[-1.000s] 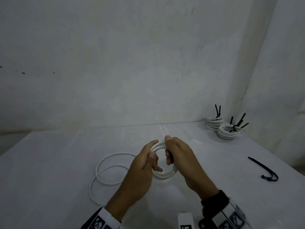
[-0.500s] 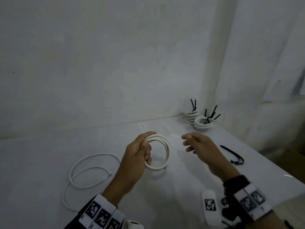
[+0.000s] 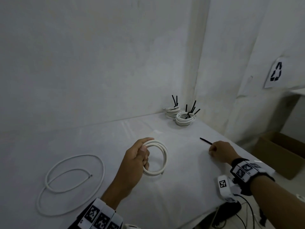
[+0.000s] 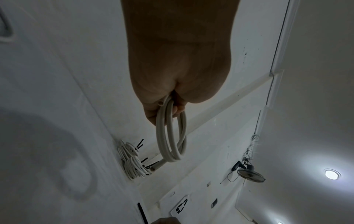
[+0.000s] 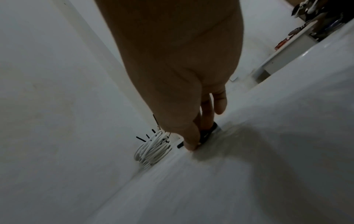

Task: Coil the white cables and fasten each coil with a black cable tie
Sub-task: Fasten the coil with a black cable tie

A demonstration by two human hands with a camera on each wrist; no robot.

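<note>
Gripping the coiled white cable [image 3: 160, 155] on its near-left arc, the left hand [image 3: 134, 160] has its fingers and thumb curled round the bundled turns; the coil stands roughly upright above the white surface [image 3: 173, 187], and no tie is seen on it. In the left wrist view the same coil [image 4: 171, 136] hangs from the fingers [image 4: 153, 112], with one cut cable end showing at the grip. The black cable tie [image 3: 205, 140] lies on the surface to the right of the held coil, well apart from it. The right hand [image 3: 220, 151] is down on the near end of this tie, fingers curled; the free end of the tie projects beyond the knuckles toward the wall. The right wrist view shows the fingertips [image 5: 190, 146] pressed to the surface with the tie [image 5: 207, 133] beneath them, but whether the tie is pinched or merely touched cannot be told. A loose white cable [image 3: 72, 184] lies in open loops flat on the surface to the left of the held coil, well apart from it. Two finished coils [image 3: 180, 115], each carrying black ties with upright tails, sit touching one another at the far corner of the surface, beyond and to the right of the held coil. A cardboard box [image 3: 279, 152] stands below the surface edge, to the right of the right hand.
</note>
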